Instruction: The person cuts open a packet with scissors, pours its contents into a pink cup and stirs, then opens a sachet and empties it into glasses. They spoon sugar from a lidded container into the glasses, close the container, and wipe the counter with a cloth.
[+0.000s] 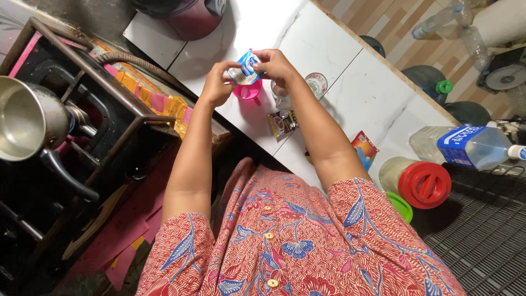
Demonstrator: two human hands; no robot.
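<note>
We held a small blue-and-white sachet [245,68] pinched between both hands — left hand [217,83] and right hand [275,64], fingers grasping its edges — just above a pink cup [248,92] on the white bench [323,49]. A clear glass [316,84] stood beside it; another sachet [281,123] lay nearer us, a metal pot [24,118] sat far left.

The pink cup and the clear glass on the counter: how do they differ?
The pink cup is opaque and sits directly under the small sachet held by both hands; the clear glass is see-through and stands farther right, beyond the right hand. The pink cup shows a handle; the clear glass shows none. Both stand upright on the white counter.
</note>
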